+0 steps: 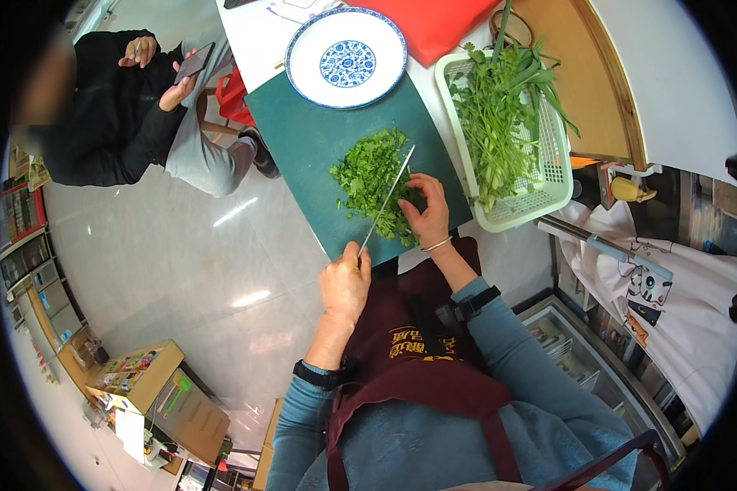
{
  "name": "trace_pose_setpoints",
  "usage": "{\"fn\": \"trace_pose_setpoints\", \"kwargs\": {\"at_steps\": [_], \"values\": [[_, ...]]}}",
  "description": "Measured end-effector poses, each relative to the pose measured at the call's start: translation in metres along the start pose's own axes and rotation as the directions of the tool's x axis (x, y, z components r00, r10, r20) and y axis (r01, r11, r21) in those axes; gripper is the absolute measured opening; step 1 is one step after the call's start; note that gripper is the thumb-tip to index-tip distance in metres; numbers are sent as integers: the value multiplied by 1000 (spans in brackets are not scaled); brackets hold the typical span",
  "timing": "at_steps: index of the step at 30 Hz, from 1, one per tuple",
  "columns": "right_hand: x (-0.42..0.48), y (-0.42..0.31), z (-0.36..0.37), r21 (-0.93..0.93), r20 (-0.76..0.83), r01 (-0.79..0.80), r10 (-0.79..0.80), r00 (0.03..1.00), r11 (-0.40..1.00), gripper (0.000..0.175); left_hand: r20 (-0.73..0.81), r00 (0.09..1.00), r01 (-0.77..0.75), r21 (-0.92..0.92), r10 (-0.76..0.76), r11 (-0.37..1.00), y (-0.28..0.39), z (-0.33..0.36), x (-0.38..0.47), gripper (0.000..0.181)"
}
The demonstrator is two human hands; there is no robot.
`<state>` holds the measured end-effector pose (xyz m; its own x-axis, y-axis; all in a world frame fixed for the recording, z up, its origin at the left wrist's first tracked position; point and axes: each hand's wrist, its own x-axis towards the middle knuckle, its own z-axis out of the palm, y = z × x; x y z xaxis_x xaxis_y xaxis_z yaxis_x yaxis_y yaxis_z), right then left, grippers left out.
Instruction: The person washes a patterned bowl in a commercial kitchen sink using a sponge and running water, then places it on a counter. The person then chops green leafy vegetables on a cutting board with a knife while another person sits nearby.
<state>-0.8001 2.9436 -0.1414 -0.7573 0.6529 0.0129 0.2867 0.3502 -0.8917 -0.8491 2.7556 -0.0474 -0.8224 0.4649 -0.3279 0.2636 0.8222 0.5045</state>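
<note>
My left hand (345, 282) grips the handle of a kitchen knife (386, 201), its blade seen almost edge-on and slanting up to the right. Under and around the blade lies a loose pile of chopped cilantro (368, 169) on a dark green cutting board (295, 153). To the right of the blade is my right hand (431, 212), fingers curved and thumb apart, at the pile's right edge. I see nothing held in it; whether its fingertips touch the leaves is unclear. A bracelet circles that wrist.
A blue-and-white plate (348, 58) overlaps the board's far edge. Right of the board, a pale green plastic basket (556, 205) holds cilantro and scallions (503, 123). A red bag (436, 24) lies at the back. A seated person (116, 116) at the left holds a phone (195, 63).
</note>
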Motion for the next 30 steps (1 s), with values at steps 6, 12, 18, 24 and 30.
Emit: {"fn": "trace_pose_setpoints", "kwargs": {"at_steps": [6,12,18,24,30], "values": [[2,-2,9,-8,11,73,-73,997,997,33,67,997,35,94,-41,995,7,7,4,18],[1,3,19,-139,-21,159,-163,986,977,20,110,993,34,123,-48,992,9,4,9,17],[3,8,18,-178,-18,213,-219,976,961,16,139,986,61,199,-89,978,13,15,13,16],[5,7,20,-162,-42,201,-211,977,966,14,43,999,17,152,-23,988,2,46,31,16],[2,5,16,-133,-77,191,-202,976,972,13,-1,998,55,-54,-55,997,-7,31,25,20]]}}
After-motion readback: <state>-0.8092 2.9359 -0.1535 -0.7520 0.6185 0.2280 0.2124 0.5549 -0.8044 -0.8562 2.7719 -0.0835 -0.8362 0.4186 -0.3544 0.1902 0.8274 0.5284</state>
